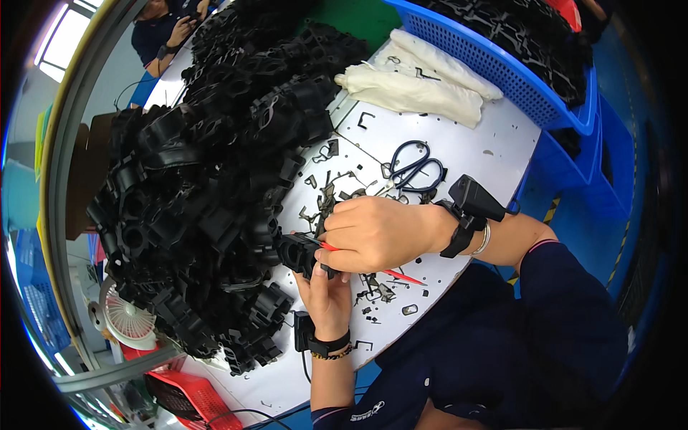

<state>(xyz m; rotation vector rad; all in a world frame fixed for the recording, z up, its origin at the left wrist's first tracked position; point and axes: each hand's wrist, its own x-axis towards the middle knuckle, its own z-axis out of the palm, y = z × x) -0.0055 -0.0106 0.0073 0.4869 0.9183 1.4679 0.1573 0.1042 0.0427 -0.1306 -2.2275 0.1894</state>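
My left hand (327, 299) is closed around a black molded plastic part (295, 252) with round openings, held over the table beside the big heap. Above it, my right hand (380, 233) is closed on a slim red-handled tool (405, 276), whose tapered red end sticks out below the palm. The tool's working end lies against the plastic part; its kind is hidden by my fingers. Dark-handled scissors (416, 170) rest on the table beyond my right hand. Small black scraps (378, 288) are scattered around both hands.
A large heap of black plastic parts (208, 193) covers the left side of the white table (502, 140). White cloth (419, 86) lies at the back, next to a blue basket (502, 75) full of black parts. A fan (129, 315) and a red basket (193, 398) stand lower left. Another person (161, 36) sits far left.
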